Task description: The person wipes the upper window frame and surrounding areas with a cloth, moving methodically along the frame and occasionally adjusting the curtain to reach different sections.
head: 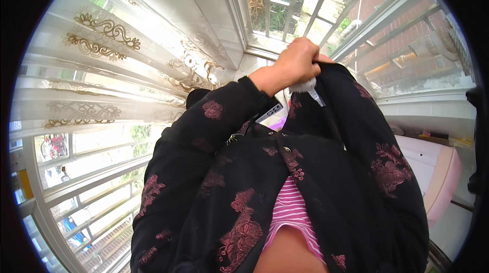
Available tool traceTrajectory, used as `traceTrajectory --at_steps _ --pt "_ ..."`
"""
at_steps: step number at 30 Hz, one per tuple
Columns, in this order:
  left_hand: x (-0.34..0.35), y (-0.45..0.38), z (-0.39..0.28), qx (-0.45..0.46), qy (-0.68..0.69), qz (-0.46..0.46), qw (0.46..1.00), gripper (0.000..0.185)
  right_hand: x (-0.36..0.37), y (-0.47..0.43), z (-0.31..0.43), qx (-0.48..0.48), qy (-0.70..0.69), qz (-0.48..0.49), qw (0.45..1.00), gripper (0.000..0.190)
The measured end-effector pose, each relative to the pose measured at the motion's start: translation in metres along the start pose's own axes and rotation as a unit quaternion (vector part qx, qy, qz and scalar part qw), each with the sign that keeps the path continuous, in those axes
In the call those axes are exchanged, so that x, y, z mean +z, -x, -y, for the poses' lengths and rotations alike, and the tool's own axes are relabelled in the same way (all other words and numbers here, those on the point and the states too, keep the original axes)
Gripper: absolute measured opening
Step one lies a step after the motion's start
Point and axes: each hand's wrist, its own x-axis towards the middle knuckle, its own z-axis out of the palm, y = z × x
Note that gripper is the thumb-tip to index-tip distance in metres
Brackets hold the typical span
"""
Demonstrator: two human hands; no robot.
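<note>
My left hand [296, 66] is closed into a fist in front of me, at the end of a black sleeve with red floral patterns. A grey-white fuzzy thing [303, 86] sticks out from under its fingers; most of it is hidden. Below that shows a narrow pale strip [317, 98]. Only a sliver of my right hand [324, 59] appears, behind the left hand and next to the black right cuff [334, 67]. What it holds is hidden. A label with black marks [269, 113] lies partly covered below my left wrist.
Barred windows [290, 1] stand ahead and to the right. Sheer curtains [95, 43] with gold embroidery hang at the left, above another barred window [103, 189]. At the right is a white and pink padded-looking object [424, 169]. Something purple [278, 123] shows below my hands.
</note>
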Motion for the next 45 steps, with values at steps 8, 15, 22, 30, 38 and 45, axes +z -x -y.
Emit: traceTrajectory --at_steps 8,15,22,30,38,45 --pt "0.000 0.031 0.014 -0.075 0.137 0.037 0.987 0.037 -0.014 0.072 0.048 -0.105 -0.431 0.006 0.896 0.031" --pt "-0.038 0.001 0.040 -0.209 0.451 -0.058 0.866 0.064 0.048 0.165 0.069 -0.240 -0.445 0.114 0.855 0.043" --pt "-0.031 0.042 0.058 -0.096 0.246 -0.027 0.964 0.075 -0.029 0.145 0.020 -0.112 -0.493 -0.226 0.833 0.025" --pt "-0.085 0.149 0.220 -0.270 -0.064 -0.041 0.960 0.057 -0.257 0.150 0.081 -0.402 -0.191 -0.631 0.635 0.032" --pt "-0.046 0.181 0.261 -0.239 -0.169 -0.027 0.956 0.045 -0.176 0.036 -0.035 -0.151 -0.219 -0.646 0.716 0.033" --pt "-0.051 0.160 0.259 -0.234 -0.169 -0.001 0.958 0.036 -0.128 -0.026 -0.162 0.040 -0.357 -0.469 0.807 0.039"
